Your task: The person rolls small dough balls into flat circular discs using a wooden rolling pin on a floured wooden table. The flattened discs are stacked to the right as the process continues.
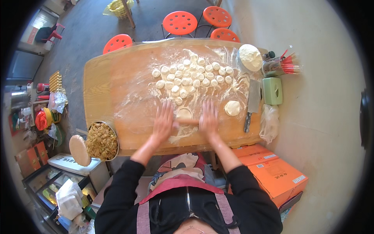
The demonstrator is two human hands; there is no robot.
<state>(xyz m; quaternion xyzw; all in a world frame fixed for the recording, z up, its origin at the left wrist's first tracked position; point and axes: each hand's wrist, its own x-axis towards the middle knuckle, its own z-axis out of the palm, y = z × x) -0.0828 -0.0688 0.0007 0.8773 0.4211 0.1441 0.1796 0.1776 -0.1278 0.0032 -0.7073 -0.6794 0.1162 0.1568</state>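
Observation:
A wooden rolling pin (188,121) lies across the near edge of a round dough wrapper (184,113) on the floured wooden table (99,87). My left hand (164,121) is on the pin's left end and my right hand (209,118) on its right end, both slightly blurred, fingers extended away from me. Beyond them several small flattened dough pieces (185,81) lie in loose flour. To the right of my right hand rests a pale round of rolled dough (232,108), with a cleaver (253,98) beside it.
A bowl of flour (250,58), a container of skewers (273,67), a green tissue box (272,91) and a plastic bag (269,122) line the right edge. At the near left corner stands a bowl of minced filling (101,142). Orange boxes (271,175) sit below right; red stools (180,22) stand beyond.

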